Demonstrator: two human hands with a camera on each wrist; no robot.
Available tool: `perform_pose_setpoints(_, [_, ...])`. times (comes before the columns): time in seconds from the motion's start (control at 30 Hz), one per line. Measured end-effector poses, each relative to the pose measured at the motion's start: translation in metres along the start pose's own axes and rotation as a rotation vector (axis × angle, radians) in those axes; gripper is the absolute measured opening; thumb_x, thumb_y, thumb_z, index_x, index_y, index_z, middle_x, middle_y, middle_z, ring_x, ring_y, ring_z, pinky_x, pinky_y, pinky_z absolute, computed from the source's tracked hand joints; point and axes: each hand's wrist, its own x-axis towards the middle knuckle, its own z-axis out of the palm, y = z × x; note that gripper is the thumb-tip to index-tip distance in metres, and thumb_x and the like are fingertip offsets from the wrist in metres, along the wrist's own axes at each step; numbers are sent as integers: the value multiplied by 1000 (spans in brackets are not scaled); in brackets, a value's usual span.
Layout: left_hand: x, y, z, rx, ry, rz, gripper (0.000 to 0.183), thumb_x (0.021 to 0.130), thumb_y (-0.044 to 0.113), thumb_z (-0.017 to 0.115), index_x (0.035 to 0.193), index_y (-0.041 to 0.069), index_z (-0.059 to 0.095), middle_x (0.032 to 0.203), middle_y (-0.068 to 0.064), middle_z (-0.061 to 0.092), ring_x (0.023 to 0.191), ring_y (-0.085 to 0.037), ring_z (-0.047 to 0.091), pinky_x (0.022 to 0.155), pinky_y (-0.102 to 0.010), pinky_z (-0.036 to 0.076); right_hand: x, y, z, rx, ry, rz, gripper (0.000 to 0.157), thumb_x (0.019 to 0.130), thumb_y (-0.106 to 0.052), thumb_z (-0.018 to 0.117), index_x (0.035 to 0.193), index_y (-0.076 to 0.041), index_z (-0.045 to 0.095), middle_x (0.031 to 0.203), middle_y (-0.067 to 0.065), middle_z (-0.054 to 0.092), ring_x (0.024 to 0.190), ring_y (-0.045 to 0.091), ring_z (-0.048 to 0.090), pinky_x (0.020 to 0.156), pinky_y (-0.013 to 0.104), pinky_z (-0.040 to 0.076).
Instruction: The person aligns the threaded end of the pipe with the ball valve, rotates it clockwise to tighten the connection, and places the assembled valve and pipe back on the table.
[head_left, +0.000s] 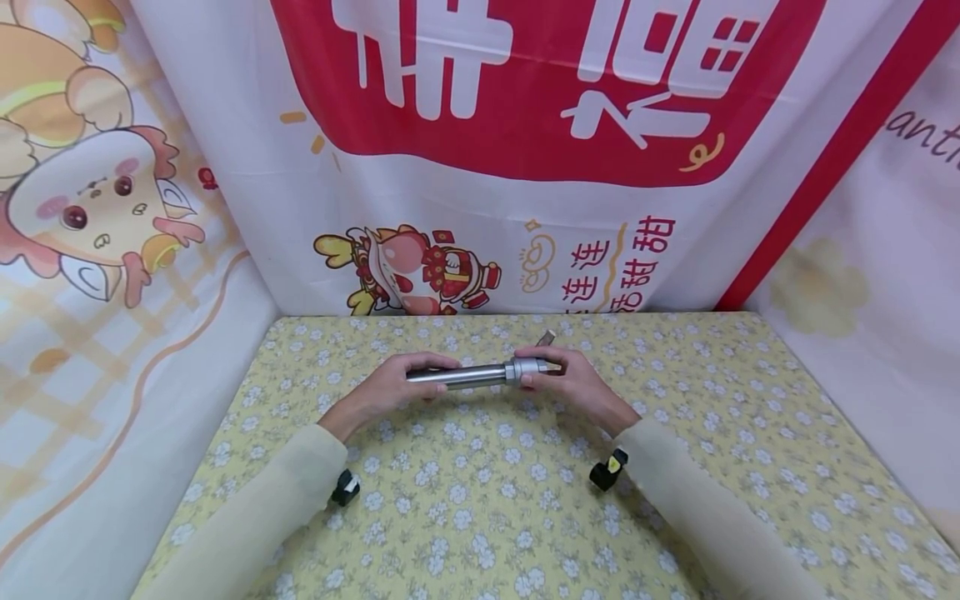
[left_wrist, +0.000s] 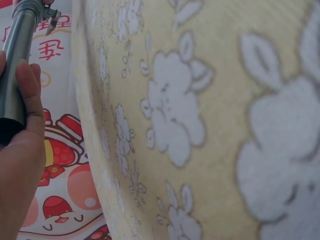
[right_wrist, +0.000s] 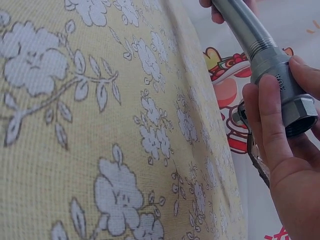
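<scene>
A steel pipe (head_left: 480, 377) is held level above the table, with a ball valve (head_left: 525, 367) on its right end. My left hand (head_left: 393, 385) grips the pipe near its left end, fingers and thumb on either side. The pipe's open end (left_wrist: 11, 129) shows dark in the left wrist view. My right hand (head_left: 573, 385) holds the valve body between thumb and fingers. In the right wrist view, some thread (right_wrist: 262, 46) is exposed where the pipe meets the valve. The valve's lever handle (right_wrist: 256, 160) is partly hidden behind the fingers.
A yellow flowered cloth (head_left: 465, 500) covers the table. A white printed hanging (head_left: 480, 192) stands along the back edge, and more printed fabric (head_left: 90, 333) rises at the left and right sides. Small black devices (head_left: 608, 471) sit at both wrists.
</scene>
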Motion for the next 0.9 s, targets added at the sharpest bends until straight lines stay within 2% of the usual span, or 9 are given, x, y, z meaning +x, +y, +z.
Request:
perform_pose_setpoints(0.1, [0,-1,0,-9,2,4,40,106,22,75,146,20,71,147,-14,65,112,-37,68,95,-54,62,0,0,0,3,3,3,55,101,-26,82,151,-8,65,150,12,58,117,24,75,108,56,58])
perform_pose_setpoints(0.27, [0,-3,0,-23,4,16,37,113,31,63,147,19,70,149,-14,65,119,-44,67,98,-59,60,0,2,0,-3,4,-3,59,101,-25,81,153,-4,61,151,14,57,115,23,75,107,55,59])
perform_pose_setpoints(0.4, [0,-4,0,-36,7,23,36,115,30,58,147,17,70,150,-16,65,120,-51,66,98,-63,59,1,3,1,-10,6,-11,60,102,-25,81,154,-3,60,152,16,57,114,22,75,106,52,60])
perform_pose_setpoints(0.57, [0,-7,0,-52,0,36,35,115,24,60,147,14,69,150,-17,64,120,-55,65,100,-65,58,2,3,1,-8,10,-7,60,101,-25,82,153,-3,61,151,15,58,114,23,75,104,49,62])
perform_pose_setpoints(0.7, [0,-6,-1,-52,2,44,35,113,22,62,147,13,69,149,-16,65,121,-51,66,101,-62,59,2,2,1,-4,12,3,60,101,-26,83,153,-5,62,151,14,58,115,24,75,105,49,61])
perform_pose_setpoints(0.9, [-2,-6,0,-28,3,56,36,113,22,64,147,14,70,151,-15,64,120,-35,70,101,-58,61,1,2,2,-8,19,18,58,100,-27,83,151,-8,65,149,12,59,116,26,74,105,49,61])
